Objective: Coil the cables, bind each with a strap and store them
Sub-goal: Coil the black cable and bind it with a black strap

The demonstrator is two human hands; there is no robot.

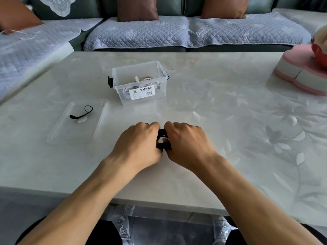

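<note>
Just below the middle of the frame the left hand [139,144] and the right hand [187,144] meet knuckle to knuckle over the pale table [221,110], both with fingers curled down and inward. Between them shows a black coiled cable [163,139], seen only as two dark bands in the gap; each hand grips one side of it, and the hands themselves cover most of the coil, so whether a strap is already round it cannot be told.

Above the hands, upper centre of the frame, stands a clear plastic box [141,96] with a printed label on its near wall and black clips at its ends; white cables [141,82] lie inside it. Left of the hands and well apart from them lies a flat clear lid [58,131], and on it a thin black strap [81,113] with a loop at its far end, beside a small white scrap.

At the right edge of the frame a pink and white container [300,75] sits on the table, partly cut off. Along the top runs a dark green sofa [177,46] with quilted grey covers and brown cushions [137,7]. At the bottom the table's near edge crosses both forearms, with the person's dark-clad knees below it
</note>
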